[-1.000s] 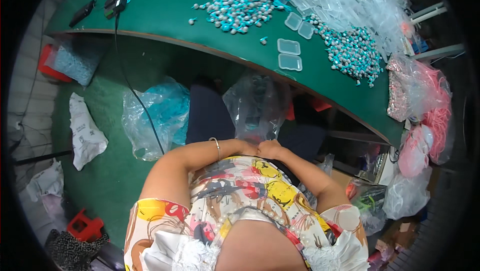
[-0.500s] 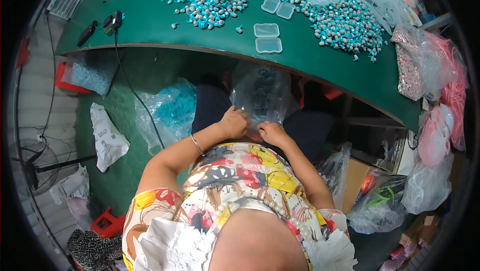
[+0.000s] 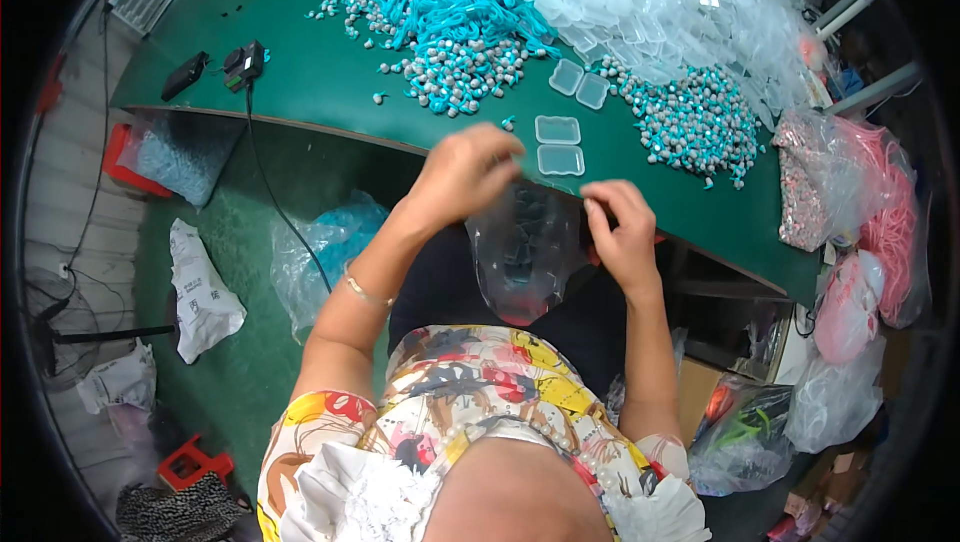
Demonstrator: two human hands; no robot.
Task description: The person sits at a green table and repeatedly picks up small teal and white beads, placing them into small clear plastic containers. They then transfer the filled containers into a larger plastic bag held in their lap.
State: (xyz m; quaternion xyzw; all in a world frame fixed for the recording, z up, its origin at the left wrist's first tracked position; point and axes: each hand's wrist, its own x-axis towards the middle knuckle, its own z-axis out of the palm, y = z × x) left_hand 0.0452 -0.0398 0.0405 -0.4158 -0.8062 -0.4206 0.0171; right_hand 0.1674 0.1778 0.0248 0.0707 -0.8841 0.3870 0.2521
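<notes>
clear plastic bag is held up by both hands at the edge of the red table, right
Not quite: the table is green, not red. The head view shows both hands, the left hand and the right hand, holding the clear plastic bag up at its near edge.

Wearing a sleeveless top (image 3: pixel 480 392) printed in yellow, red, blue and white, with white ruffles (image 3: pixel 350 492) at both shoulders. Thin bracelet (image 3: pixel 365 292) on left wrist. Bare forearms, no gloves, no rings seen.

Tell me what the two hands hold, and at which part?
A clear plastic bag: left hand and right hand each pinch its top edge.
</notes>
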